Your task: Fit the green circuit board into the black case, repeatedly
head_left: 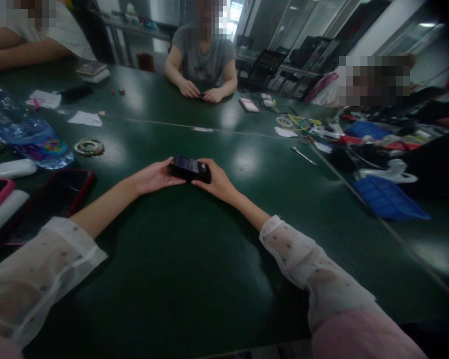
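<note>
Both my hands grip a small black handheld device [189, 169] with a screen on its upper face, over the middle of the dark green table [179, 259]. My left hand [153, 177] holds its left end, fingers beneath and along the side. At the right end, my right hand [215, 179] closes round it with the thumb along the near side. The exact kind of device is too blurred to make out. My fingertips behind it are partly hidden.
On the left stand a water bottle [41, 139], a red-edged phone [56, 199], a white case [15, 168] and bracelets [89, 147]. To the right lie a wrench [304, 156], a blue tray [391, 197] and tangled cables [295, 122]. Across the table sits a person [204, 60].
</note>
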`<action>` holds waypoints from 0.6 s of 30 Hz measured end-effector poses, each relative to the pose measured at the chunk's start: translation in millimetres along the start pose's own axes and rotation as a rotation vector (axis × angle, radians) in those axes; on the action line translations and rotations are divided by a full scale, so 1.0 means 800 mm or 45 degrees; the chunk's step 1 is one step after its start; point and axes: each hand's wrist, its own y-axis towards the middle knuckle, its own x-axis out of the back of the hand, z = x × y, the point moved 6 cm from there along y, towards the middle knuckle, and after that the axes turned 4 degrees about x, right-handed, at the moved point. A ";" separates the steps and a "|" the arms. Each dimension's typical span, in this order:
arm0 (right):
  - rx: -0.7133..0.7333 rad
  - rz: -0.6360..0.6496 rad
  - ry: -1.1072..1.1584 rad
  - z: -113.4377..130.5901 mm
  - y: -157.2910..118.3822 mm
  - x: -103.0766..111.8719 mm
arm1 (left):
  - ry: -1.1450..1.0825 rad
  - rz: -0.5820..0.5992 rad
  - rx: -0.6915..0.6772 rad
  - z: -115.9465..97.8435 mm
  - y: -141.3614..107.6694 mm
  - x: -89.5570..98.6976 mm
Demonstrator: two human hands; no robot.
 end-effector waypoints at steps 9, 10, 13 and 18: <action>-0.005 0.020 -0.008 -0.001 -0.001 -0.001 | 0.036 0.005 0.034 0.001 -0.001 -0.001; -0.001 0.019 -0.011 -0.002 -0.002 -0.001 | 0.040 0.010 0.034 0.001 -0.001 -0.001; 0.011 0.019 -0.018 -0.002 -0.002 -0.002 | 0.047 0.026 0.031 0.001 -0.001 -0.002; 0.006 0.020 -0.019 -0.001 -0.002 -0.001 | 0.053 0.051 0.032 0.001 0.000 0.000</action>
